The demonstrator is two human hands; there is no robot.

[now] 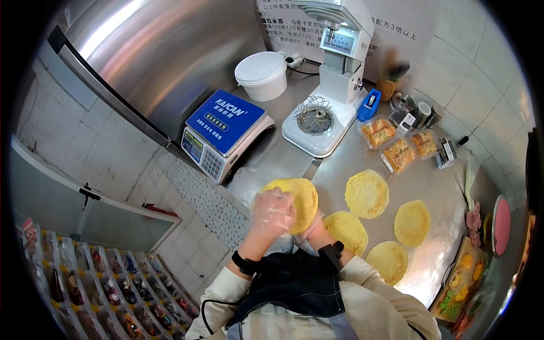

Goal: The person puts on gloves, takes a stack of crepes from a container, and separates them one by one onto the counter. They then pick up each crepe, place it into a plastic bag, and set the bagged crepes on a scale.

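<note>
A round yellow pancake [306, 199] is held up in front of my body, over the near edge of the steel table. My left hand [273, 213], in a clear plastic glove, is closed with its curled fingers on the pancake's near side. Also gloved, my right hand [311, 225] grips the lower right edge; its fingers are partly hidden by the pancake. Several more pancakes lie flat on the table to the right: one pancake [367, 194] farther back, another pancake [412, 223] at the right, a third pancake [347, 231] beside my right hand, and a pancake [387, 263] near the front.
A blue-topped scale [226, 122] stands left, with a clear plastic bag [249, 184] nearby. Behind are a white lidded bucket [262, 76] and a white stand mixer [334, 85] with a whisk [313, 115]. Packed rolls [398, 154], a tape dispenser [369, 105] and a tray [462, 277] sit right.
</note>
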